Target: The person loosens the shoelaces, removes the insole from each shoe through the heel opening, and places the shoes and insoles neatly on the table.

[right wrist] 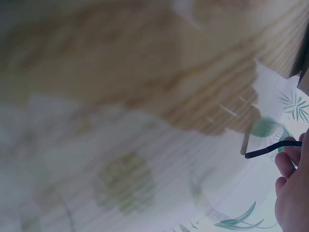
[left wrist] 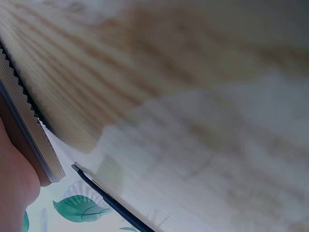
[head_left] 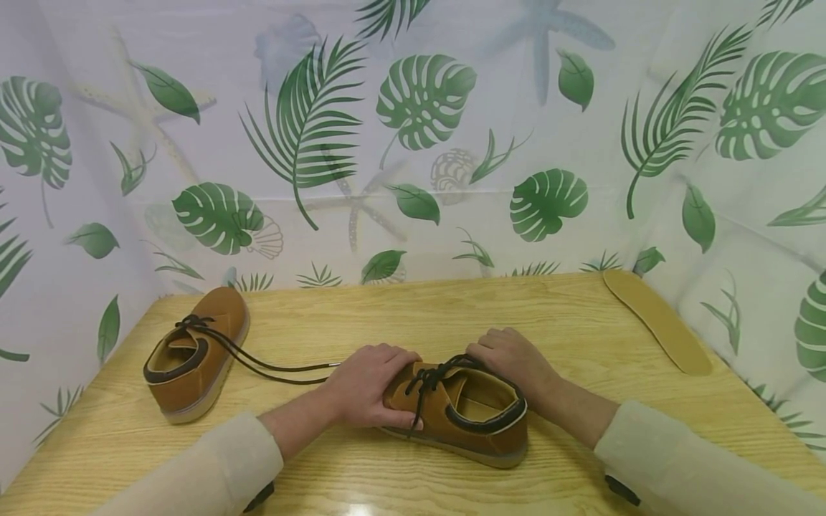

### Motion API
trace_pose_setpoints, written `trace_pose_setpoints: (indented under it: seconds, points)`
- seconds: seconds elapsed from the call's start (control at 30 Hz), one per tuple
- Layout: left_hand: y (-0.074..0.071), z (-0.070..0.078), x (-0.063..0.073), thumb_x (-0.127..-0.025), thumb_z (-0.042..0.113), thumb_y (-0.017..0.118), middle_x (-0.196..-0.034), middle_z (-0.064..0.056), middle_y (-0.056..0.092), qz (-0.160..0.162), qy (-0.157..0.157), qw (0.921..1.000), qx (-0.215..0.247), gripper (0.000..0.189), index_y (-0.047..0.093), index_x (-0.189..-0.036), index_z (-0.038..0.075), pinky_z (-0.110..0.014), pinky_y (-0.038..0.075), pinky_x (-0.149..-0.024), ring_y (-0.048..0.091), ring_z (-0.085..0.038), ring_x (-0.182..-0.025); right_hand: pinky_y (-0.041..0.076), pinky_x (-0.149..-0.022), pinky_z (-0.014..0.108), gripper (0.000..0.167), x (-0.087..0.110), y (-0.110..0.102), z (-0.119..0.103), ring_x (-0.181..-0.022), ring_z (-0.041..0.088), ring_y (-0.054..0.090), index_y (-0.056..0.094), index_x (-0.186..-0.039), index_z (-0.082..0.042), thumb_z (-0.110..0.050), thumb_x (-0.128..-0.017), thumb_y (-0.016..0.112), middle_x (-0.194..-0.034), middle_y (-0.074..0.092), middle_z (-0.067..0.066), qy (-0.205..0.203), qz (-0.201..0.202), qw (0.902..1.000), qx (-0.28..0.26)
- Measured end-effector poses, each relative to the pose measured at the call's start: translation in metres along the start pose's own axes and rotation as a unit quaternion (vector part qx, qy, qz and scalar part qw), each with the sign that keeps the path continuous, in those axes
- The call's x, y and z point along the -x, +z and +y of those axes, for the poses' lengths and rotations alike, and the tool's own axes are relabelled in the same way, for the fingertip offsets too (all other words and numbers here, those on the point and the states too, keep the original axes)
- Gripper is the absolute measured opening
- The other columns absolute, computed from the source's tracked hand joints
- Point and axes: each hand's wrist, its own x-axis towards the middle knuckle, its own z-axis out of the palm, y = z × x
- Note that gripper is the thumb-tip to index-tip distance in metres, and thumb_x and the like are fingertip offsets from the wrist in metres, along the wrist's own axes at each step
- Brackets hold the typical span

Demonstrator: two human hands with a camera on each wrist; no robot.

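Observation:
A brown lace-up shoe point(head_left: 480, 437) with a dark padded collar sits on the wooden table, toe to the left and heel toward the right front. My left hand point(head_left: 371, 383) grips its toe end, thumb on the near side and fingers over the top. On the far side of the shoe, my right hand point(head_left: 516, 362) has curled fingers and pinches a black shoelace point(head_left: 461, 358). That lace's end point(right wrist: 270, 150) sticks out from the fingers in the right wrist view. The left wrist view shows the shoe's ridged sole point(left wrist: 29, 116) beside the left hand point(left wrist: 17, 179).
A matching brown shoe point(head_left: 213, 387) stands at the left, its two long dark laces point(head_left: 277, 369) trailing right toward my left hand. A tan insole point(head_left: 654, 322) lies at the table's back right. Leaf-patterned cloth point(head_left: 490, 236) walls the back and sides of the table point(head_left: 361, 480).

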Motion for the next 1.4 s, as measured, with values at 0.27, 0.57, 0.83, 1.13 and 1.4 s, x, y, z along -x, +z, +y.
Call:
trace_pose_setpoints:
  seconds: [0.27,0.57,0.83,1.13,1.4]
  points:
    - [-0.0003,0.0003,0.0,-0.079,0.071,0.064,-0.135,-0.001,0.06,-0.005,-0.003,1.0,0.002,0.086,0.05,-0.143,0.016,-0.04,0.046,-0.1,0.056,-0.018,-0.122,0.038,-0.061,0.028,0.013,-0.0002,-0.0008,-0.0005,-0.065,0.013,0.047,0.061,-0.083,-0.016,-0.024,-0.092,0.056,-0.07,0.053,-0.006,0.002,-0.001,1.0,0.001]
    - [-0.0011,0.0013,-0.0001,-0.078,0.072,0.064,-0.134,-0.001,0.06,-0.003,-0.002,1.0,0.0,0.087,0.05,-0.143,0.015,-0.04,0.047,-0.098,0.056,-0.018,-0.121,0.037,-0.06,0.027,0.009,-0.0007,-0.0022,-0.0013,-0.065,0.013,0.046,0.06,-0.083,-0.016,-0.021,-0.09,0.061,-0.069,0.052,-0.005,0.002,-0.002,1.0,0.005]
    - [0.0001,0.0007,-0.0005,-0.078,0.073,0.064,-0.135,0.0,0.06,-0.012,-0.006,0.9999,-0.001,0.088,0.049,-0.144,0.017,-0.04,0.046,-0.098,0.055,-0.018,-0.122,0.035,-0.06,0.026,0.01,0.0,-0.0027,-0.0017,-0.064,0.012,0.045,0.059,-0.082,-0.015,-0.021,-0.09,0.062,-0.068,0.052,-0.005,0.001,-0.002,1.0,0.003]
    - [0.0007,0.0,-0.0001,-0.078,0.073,0.064,-0.135,0.0,0.06,-0.006,-0.007,1.0,0.003,0.088,0.049,-0.143,0.016,-0.039,0.046,-0.099,0.055,-0.018,-0.122,0.035,-0.06,0.026,0.01,-0.0002,-0.0015,-0.0014,-0.064,0.013,0.045,0.059,-0.083,-0.016,-0.022,-0.09,0.061,-0.069,0.051,-0.005,0.003,-0.007,1.0,0.004]
    - [0.0024,-0.0014,-0.0006,-0.078,0.074,0.063,-0.136,0.0,0.059,-0.009,-0.012,0.9999,0.002,0.089,0.049,-0.144,0.017,-0.039,0.046,-0.1,0.055,-0.018,-0.123,0.036,-0.061,0.027,0.011,-0.0008,-0.0022,-0.0016,-0.065,0.013,0.045,0.06,-0.083,-0.016,-0.023,-0.091,0.059,-0.069,0.052,-0.005,0.002,-0.008,1.0,0.004]
